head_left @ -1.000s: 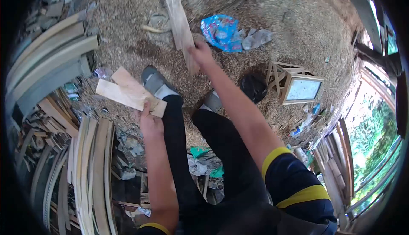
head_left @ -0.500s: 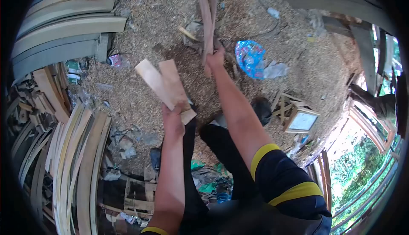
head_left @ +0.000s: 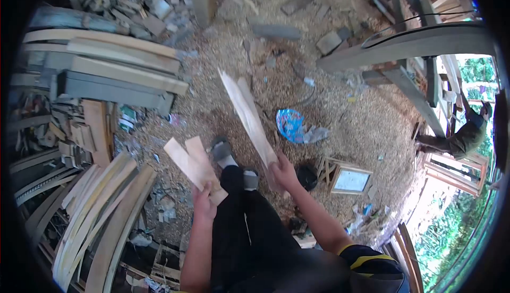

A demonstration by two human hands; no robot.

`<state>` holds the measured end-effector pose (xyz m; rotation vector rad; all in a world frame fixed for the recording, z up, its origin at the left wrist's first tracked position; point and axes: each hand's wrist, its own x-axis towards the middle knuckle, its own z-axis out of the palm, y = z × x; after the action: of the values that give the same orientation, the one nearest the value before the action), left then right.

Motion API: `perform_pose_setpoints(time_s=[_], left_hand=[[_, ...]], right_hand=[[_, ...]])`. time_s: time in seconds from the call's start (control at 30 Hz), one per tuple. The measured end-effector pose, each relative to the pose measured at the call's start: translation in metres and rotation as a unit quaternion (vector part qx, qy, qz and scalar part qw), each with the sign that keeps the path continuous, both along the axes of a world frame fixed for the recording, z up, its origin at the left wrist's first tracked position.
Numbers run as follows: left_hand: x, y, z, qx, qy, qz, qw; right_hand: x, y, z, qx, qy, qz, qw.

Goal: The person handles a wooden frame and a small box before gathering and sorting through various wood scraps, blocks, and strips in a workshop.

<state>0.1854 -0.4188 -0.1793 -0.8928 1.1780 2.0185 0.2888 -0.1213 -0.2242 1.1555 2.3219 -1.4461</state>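
Observation:
Two short, pale wooden boards (head_left: 187,161) are gripped in my left hand (head_left: 204,200), their far ends fanned apart in a V. My right hand (head_left: 283,175) is closed around the near part of some long, thin wooden strips (head_left: 248,119), which point away and to the left. One strip ends in a splintered tip. Below and between my hands are my legs in black trousers, with my shoes (head_left: 222,149) on the shavings-covered ground.
Curved planks (head_left: 109,224) stand in a stack at left, with more boards (head_left: 127,75) piled beyond. A blue plastic wrapper (head_left: 290,125) and a framed panel (head_left: 351,180) lie to the right. Behind a large beam (head_left: 409,44), another person (head_left: 467,134) is at the far right. Wood scraps (head_left: 143,6) litter the back.
My view has tilted up, showing more of the far ground. The long strips have swung to point leftward and lower, and my right hand sits lower in view. Both hands keep their hold.

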Motion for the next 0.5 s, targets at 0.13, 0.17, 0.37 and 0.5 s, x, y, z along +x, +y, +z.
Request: perform_pose_setpoints(time_s=[0.13,0.17,0.37,0.5], left_hand=[[0.002,-0.021,0.120,-0.022,0.054,0.067,0.996],[0.005,-0.026,0.156,-0.038,0.058,0.070,0.995],[0.036,-0.098,0.255,-0.009,0.180,0.097,0.979],[0.062,-0.106,0.334,0.012,0.246,0.168,0.954]], right_hand=[[-0.006,-0.012,0.156,0.003,-0.029,0.041,0.999],[-0.006,-0.012,0.187,0.013,-0.012,0.048,0.999],[0.031,-0.038,0.360,0.015,0.166,0.116,0.979],[0.051,-0.048,0.404,0.041,0.259,0.105,0.959]])
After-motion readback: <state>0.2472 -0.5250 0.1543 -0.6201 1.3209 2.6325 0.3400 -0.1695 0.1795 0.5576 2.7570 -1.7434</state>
